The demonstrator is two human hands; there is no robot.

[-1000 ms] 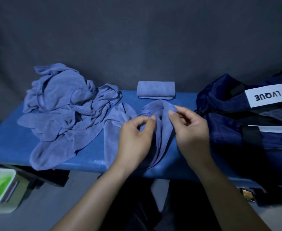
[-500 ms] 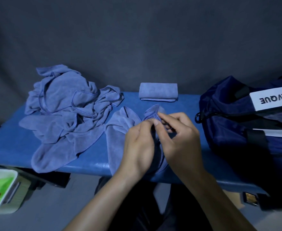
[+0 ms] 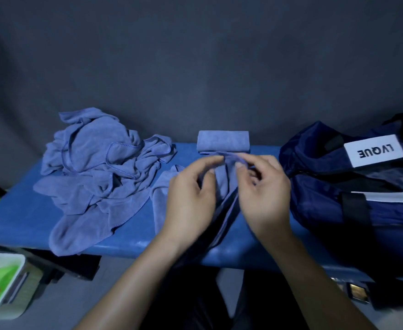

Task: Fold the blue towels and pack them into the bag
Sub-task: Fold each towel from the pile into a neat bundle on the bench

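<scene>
Head view: left hand [image 3: 191,201] and right hand [image 3: 263,198] both pinching one towel [image 3: 226,184]; one folded towel [image 3: 223,141], one bag [image 3: 352,186].

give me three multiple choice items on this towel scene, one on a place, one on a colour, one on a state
1. Where does the folded towel lie?
A. at the back edge of the bench, beyond the hands
B. inside the bag
C. on the floor

2. What colour is the label on the bag?
A. yellow
B. white with dark letters
C. red

3. What are the hands doing?
A. resting flat on the bench
B. both pinching the top edge of a towel
C. zipping the bag

Answers:
1. A, it sits on the blue bench by the wall, past the fingers.
2. B, a white patch with dark print.
3. B, the left hand and right hand pinch the unfolded towel between them.
</scene>
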